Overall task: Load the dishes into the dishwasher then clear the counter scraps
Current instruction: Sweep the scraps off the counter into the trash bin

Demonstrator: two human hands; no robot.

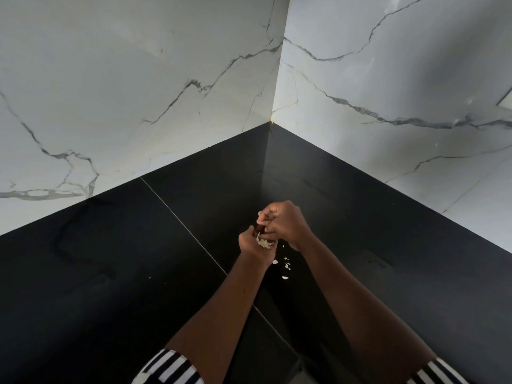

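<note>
Both my hands meet over the black counter (110, 273) near its corner. My left hand (250, 242) is cupped palm up and holds a small heap of pale scraps (264, 243). My right hand (285, 223) hovers just above it with its fingers curled, fingertips pinched together over the heap. Several loose white scraps (285, 266) lie on the counter just below and right of my hands. No dishes or dishwasher are in view.
White marble-veined walls (138, 92) rise behind the counter on both sides and meet in a corner (273, 121). A thin seam (194, 236) runs diagonally across the counter beneath my left arm. One tiny white speck (150, 277) lies to the left.
</note>
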